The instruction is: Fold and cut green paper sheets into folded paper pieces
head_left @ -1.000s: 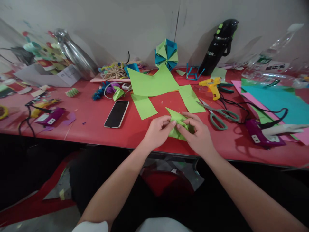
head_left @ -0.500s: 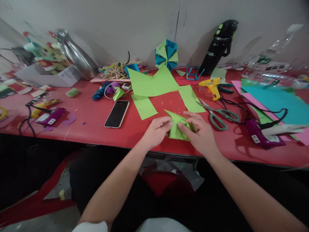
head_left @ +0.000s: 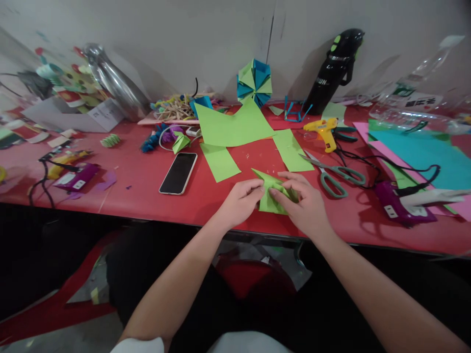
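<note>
Between my hands, just above the front edge of the red table (head_left: 147, 208), is a folded piece of green paper (head_left: 270, 205) with a pointed corner rising at its top left. My left hand (head_left: 243, 201) pinches its left edge with thumb and fingertips. My right hand (head_left: 305, 198) grips the right side, thumb on the near face and fingers behind. Beyond them lie a large green sheet (head_left: 235, 126) and two green paper strips, a left strip (head_left: 221, 164) and a right strip (head_left: 292, 152).
Scissors (head_left: 333, 176) and a yellow glue gun (head_left: 324, 130) lie right of my hands. A phone (head_left: 178, 174) rests to the left. A blue-green paper ball (head_left: 254, 83) and a black bottle (head_left: 333, 71) stand by the wall. Coloured sheets (head_left: 419, 152) and a purple power strip (head_left: 403, 206) are at right.
Both hands keep hold of the folded green paper. My right hand's fingers have shifted very slightly; nothing else has visibly moved.
</note>
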Available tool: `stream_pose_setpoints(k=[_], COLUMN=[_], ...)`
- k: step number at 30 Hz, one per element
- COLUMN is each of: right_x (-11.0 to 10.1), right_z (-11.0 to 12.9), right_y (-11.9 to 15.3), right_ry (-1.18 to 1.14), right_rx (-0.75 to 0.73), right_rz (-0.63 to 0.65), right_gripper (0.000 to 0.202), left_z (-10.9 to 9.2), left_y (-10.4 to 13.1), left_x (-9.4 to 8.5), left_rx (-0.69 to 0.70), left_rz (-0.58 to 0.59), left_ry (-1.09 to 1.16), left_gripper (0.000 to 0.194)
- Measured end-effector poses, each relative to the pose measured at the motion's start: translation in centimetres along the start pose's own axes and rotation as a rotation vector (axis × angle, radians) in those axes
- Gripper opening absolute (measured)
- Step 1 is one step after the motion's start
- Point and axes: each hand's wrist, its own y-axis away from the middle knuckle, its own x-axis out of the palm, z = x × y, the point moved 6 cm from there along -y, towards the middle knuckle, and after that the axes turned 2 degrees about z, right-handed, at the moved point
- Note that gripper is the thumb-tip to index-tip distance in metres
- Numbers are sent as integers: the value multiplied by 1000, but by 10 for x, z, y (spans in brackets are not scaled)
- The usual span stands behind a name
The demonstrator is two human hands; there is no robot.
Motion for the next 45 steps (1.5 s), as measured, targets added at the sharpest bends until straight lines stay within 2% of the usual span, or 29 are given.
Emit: stream_pose_setpoints(k=[9,17,29,31,34,38,42,45], right_x=[1,-2,-1,-2,-2,3,8,9], right_z=[0,7,5,9,22,34,36,36], right_y=[1,3,2,3,9,17,20,20], right_ry=[-17,6,28,63,203,439,494,512], right_rx=[5,-63,-66,-111,-253,-394,-428,-437], right_rz=[3,-46,-39,-70,-131,-147,-87,-69], right_gripper=[26,18,19,14,4,19,29,28], left_z=[-8,1,3,3,5,6,5,6], left_y=[1,-3,-3,-3,-3,-4,-4,-4], left_x=[1,1,2,2,3,3,0,0], left_rx=[99,73,55,49,32,15,11,-17], left_rz=[-34,-104,-113,-128,-141,-141,-175,-167], left_ry=[-117,-8,30,65,158,234,233,315], left_gripper=[38,35,34,34,32,29,28,27])
